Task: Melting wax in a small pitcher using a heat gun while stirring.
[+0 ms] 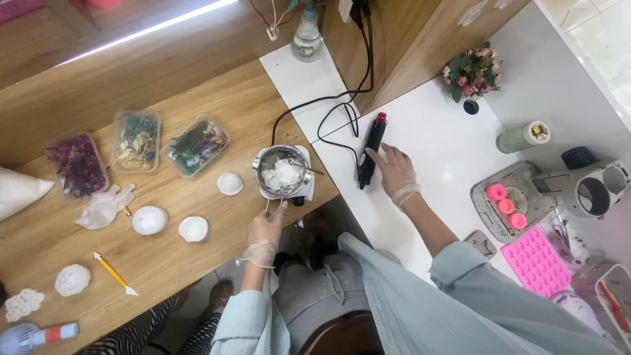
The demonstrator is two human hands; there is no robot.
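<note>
Wax (282,174) sits in our pot (281,172); left hand (265,231) pinches a stick (267,205) below it; right hand (393,168), fingers spread, rests on the black heat tool (370,150) right of it; we'd best stir gently.

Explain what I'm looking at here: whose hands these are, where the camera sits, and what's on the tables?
One picture, from a camera on a person's head, looking down. Both hands wear thin clear gloves. The left hand pinches a thin wooden stick beside a metal melting pot of white wax. The right hand rests on a black heat gun with a red tip, on the white table. The wooden table carries three tubs of dried flowers and small white shell-shaped casts.
</note>
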